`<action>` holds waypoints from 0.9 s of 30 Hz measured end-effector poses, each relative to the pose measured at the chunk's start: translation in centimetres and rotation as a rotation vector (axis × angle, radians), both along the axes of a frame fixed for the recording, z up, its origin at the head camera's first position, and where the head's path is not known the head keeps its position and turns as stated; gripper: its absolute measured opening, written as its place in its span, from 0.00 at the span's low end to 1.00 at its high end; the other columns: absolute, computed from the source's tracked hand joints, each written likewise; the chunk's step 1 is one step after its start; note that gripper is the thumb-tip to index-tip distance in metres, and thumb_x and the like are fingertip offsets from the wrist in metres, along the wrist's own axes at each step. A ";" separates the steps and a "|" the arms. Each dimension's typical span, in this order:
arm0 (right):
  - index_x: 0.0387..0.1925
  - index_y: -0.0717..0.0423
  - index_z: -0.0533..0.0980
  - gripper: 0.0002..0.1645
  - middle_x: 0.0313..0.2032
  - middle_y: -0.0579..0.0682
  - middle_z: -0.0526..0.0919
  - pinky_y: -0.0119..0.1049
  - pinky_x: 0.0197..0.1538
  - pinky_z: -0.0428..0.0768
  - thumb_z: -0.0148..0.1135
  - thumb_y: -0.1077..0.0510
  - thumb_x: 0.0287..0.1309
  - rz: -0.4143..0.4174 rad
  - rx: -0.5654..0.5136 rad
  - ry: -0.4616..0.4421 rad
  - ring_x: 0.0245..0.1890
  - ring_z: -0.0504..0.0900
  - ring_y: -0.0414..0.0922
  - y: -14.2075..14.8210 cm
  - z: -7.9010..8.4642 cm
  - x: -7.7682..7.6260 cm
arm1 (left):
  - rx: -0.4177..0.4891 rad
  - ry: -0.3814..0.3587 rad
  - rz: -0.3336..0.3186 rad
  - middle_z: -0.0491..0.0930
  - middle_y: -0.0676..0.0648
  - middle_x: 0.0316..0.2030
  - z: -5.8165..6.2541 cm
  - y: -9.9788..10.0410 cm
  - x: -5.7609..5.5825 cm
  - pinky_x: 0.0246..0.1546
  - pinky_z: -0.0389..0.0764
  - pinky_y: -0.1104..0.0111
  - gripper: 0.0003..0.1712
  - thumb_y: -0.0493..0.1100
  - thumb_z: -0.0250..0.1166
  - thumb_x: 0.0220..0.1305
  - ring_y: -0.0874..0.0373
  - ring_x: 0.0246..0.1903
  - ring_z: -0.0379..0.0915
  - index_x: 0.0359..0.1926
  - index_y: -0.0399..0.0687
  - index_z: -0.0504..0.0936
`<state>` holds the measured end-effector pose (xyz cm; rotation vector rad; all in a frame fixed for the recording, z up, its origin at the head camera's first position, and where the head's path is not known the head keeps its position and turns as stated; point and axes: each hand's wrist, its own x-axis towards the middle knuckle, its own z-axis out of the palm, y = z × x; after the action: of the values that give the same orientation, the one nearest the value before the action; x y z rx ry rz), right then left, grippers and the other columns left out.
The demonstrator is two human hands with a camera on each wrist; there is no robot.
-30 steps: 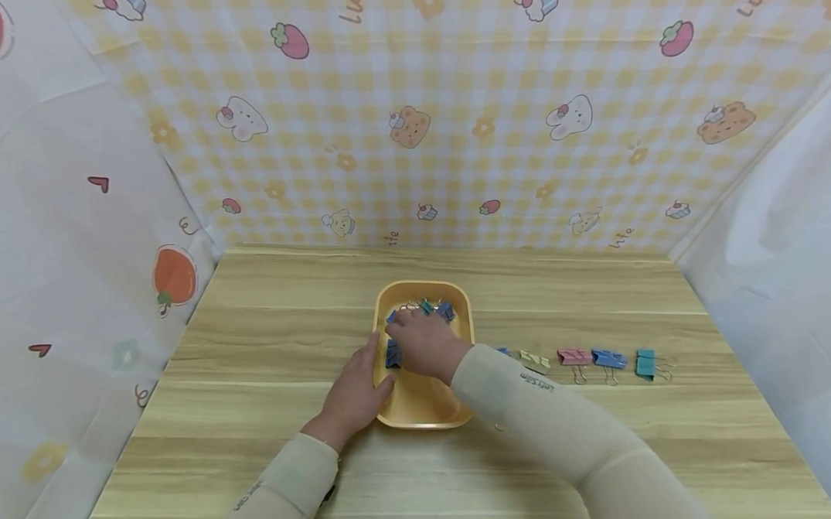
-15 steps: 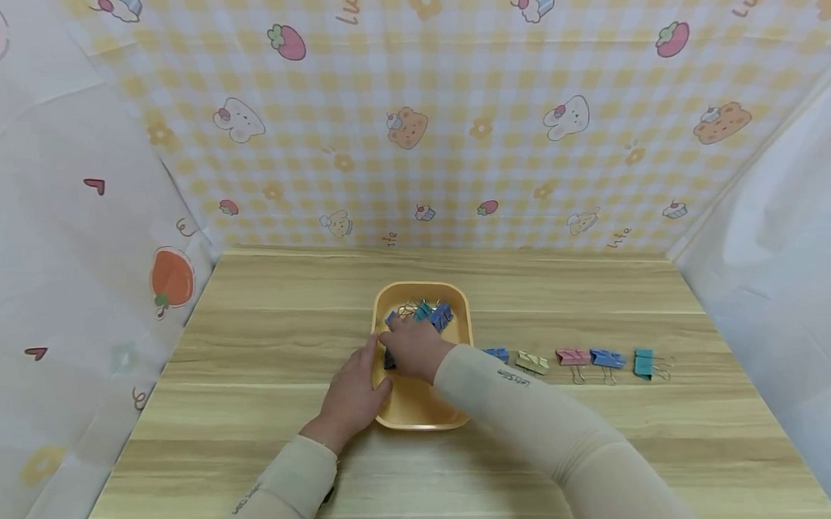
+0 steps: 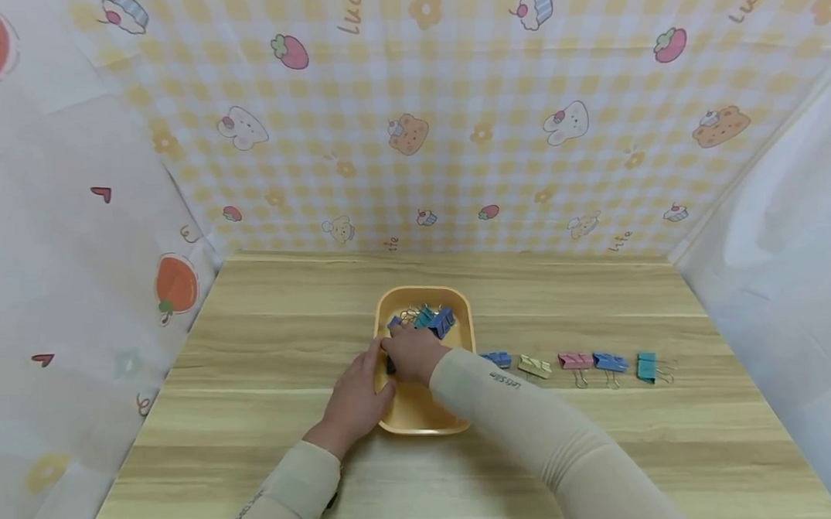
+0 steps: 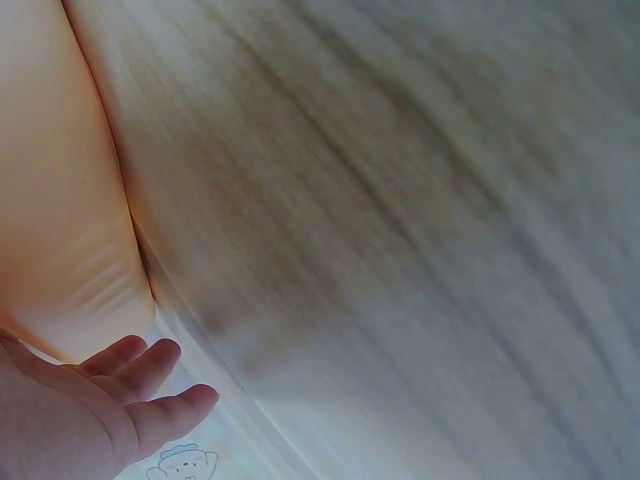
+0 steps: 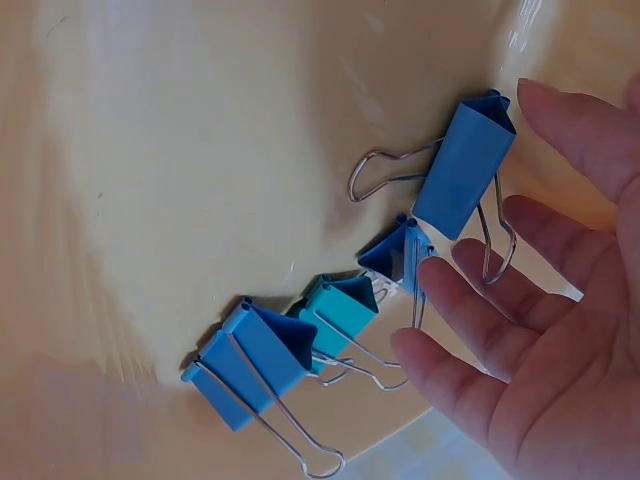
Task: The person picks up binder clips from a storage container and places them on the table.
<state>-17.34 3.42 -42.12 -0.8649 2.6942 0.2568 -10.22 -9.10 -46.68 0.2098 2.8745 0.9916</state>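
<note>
Inside the tray (image 3: 418, 411), the right hand (image 5: 575, 345) was seen beside a blue clip (image 5: 466, 165), fingers spread; left hand (image 3: 355, 397), at its left wall, fingers parted.

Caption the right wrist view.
Right hand beside three blue binder clips and a teal clip in a yellow-orange tray.

A wood-grained bench (image 3: 598, 306) carries an orange-yellow tray (image 3: 423, 432); to its right, in a row, lie a blue clip (image 3: 498, 360), yellow clip (image 3: 535, 366), pink clip (image 3: 575, 360), second blue clip (image 3: 610, 362) (close beside the pink) and teal clip (image 3: 646, 367).
</note>
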 end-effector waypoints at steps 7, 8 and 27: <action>0.61 0.45 0.74 0.32 0.57 0.50 0.74 0.44 0.44 0.83 0.69 0.46 0.54 -0.028 0.011 -0.033 0.55 0.76 0.50 -0.4 -0.1 -0.1 | 0.001 0.018 0.001 0.67 0.34 0.63 -0.1 0.0 -0.1 0.59 0.68 0.44 0.42 0.48 0.59 0.65 0.37 0.60 0.67 0.74 0.42 0.52; 0.61 0.45 0.74 0.32 0.57 0.50 0.74 0.43 0.43 0.83 0.68 0.47 0.54 -0.035 0.009 -0.039 0.55 0.77 0.49 -0.4 -0.1 -0.1 | 0.001 0.020 0.000 0.67 0.34 0.63 -0.2 0.0 -0.1 0.59 0.68 0.44 0.42 0.48 0.59 0.65 0.37 0.60 0.67 0.74 0.41 0.52; 0.58 0.48 0.76 0.26 0.58 0.52 0.76 0.44 0.51 0.80 0.66 0.50 0.57 -0.057 -0.024 -0.042 0.59 0.74 0.50 -0.7 -0.7 -0.2 | 0.012 0.011 -0.002 0.66 0.33 0.64 -0.4 0.0 0.0 0.61 0.67 0.47 0.43 0.48 0.59 0.65 0.37 0.63 0.64 0.75 0.43 0.50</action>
<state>-17.58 2.71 -42.84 -0.7905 2.6830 0.1916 -10.22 -9.11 -47.10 0.2202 2.8787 1.0100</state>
